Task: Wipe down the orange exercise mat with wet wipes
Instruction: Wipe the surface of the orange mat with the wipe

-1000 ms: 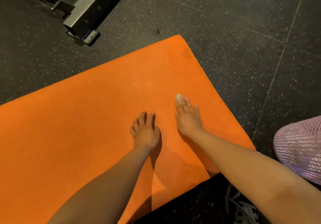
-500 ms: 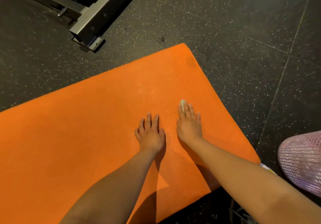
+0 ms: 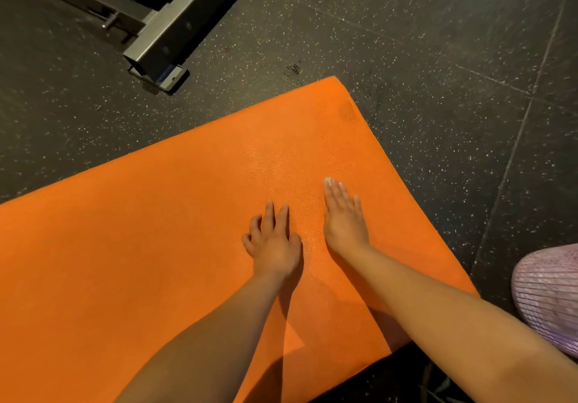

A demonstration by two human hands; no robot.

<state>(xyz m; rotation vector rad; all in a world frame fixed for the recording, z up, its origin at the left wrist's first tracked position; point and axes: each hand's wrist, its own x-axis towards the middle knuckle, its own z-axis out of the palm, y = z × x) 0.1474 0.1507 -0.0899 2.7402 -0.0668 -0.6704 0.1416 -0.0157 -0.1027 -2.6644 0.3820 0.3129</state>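
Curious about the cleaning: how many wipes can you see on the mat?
1. A pale wipe peeks out beneath the right hand, at its fingertips, on the orange mat. The left hand shows none; others may be hidden underneath.

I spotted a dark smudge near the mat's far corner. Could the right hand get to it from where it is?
Probably yes. The right hand lies flat on the mat, a wipe peeking from beneath it, and only bare mat lies between it and the smudge.
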